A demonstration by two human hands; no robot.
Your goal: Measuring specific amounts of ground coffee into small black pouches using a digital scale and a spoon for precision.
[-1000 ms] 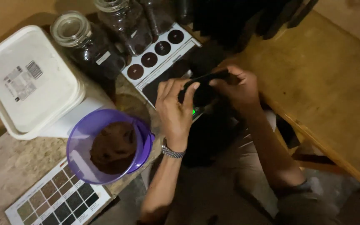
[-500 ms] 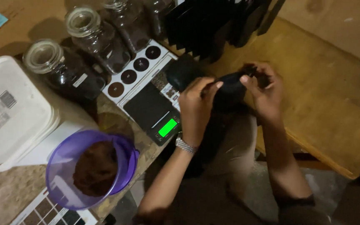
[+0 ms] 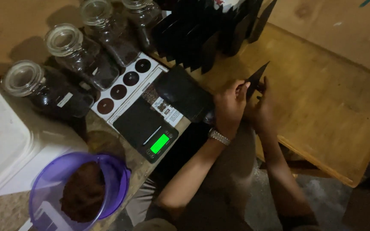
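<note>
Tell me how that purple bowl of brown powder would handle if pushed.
The purple bowl looks like thin plastic, so probably light and apt to slide. It sits at the counter's edge, so a push might tip it off. The heaped brown powder would likely spill.

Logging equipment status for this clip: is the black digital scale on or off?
On. The black digital scale shows a bright green lit display panel at its near corner. Its reading is too small to make out.

black pouch (image 3: 257,79) mostly behind hands (image 3: 245,107)
</note>
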